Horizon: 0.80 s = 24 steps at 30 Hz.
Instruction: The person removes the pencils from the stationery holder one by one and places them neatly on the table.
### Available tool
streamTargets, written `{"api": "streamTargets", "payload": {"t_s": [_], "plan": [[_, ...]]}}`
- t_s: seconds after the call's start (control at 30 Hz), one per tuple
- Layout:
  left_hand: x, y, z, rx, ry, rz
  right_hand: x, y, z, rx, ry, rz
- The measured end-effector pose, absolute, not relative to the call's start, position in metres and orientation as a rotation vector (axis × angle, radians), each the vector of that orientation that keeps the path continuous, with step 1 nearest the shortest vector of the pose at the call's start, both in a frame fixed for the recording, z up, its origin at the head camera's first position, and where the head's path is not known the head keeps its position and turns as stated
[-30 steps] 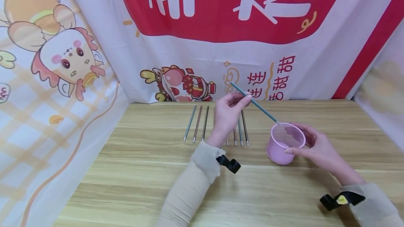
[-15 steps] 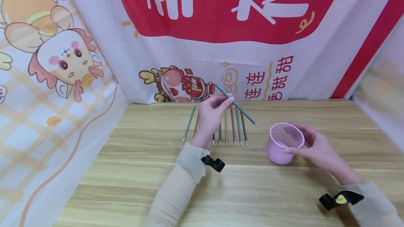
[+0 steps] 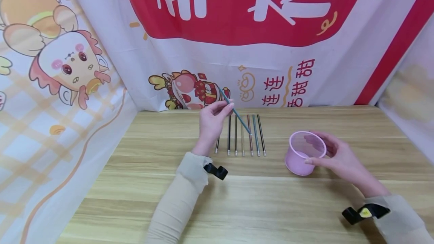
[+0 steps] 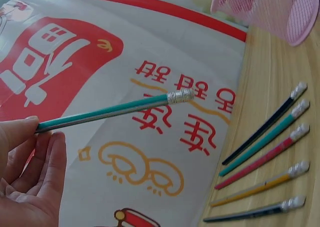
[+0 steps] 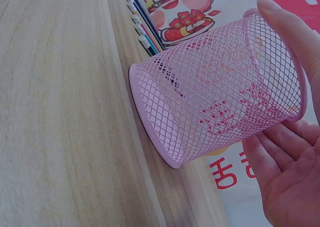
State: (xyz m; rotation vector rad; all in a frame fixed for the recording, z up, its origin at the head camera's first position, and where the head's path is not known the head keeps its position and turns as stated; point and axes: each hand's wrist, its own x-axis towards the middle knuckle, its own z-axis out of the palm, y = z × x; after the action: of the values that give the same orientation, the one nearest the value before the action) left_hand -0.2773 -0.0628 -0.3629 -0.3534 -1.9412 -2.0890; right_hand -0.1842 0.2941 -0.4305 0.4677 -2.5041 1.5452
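Observation:
A teal pencil (image 3: pixel 241 120) slants in the air, its upper part pinched between the thumb and fingers of my left hand (image 3: pixel 211 125). In the left wrist view this pencil (image 4: pixel 110 111) points its silver eraser end away from the hand. Below and beside it, several pencils (image 3: pixel 242 138) lie in a row on the table, erasers toward me; my left hand hides some at the left. A pink mesh pen cup (image 3: pixel 298 163) stands upright at the right. Around its side near the rim, my right hand (image 3: pixel 342 159) holds it, thumb in front, fingers behind.
The wooden table (image 3: pixel 264 206) ends at the back against a white and red printed cloth (image 3: pixel 237 63). Another printed cloth (image 3: pixel 68 131) hangs along the left side. Each wrist wears a black camera strap.
My left hand has carried the teal pencil leftward, from the pen cup's rim to above the row of pencils. My right hand and the cup have stayed put.

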Motion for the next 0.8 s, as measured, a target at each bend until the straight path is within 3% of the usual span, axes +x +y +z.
{"api": "streamTargets", "payload": {"t_s": [0.8], "plan": [[-0.289,-0.115,-0.367,-0.041,-1.939,-1.968,-0.183,0.294,-0.430,0.455,-2.542,1.502]]}}
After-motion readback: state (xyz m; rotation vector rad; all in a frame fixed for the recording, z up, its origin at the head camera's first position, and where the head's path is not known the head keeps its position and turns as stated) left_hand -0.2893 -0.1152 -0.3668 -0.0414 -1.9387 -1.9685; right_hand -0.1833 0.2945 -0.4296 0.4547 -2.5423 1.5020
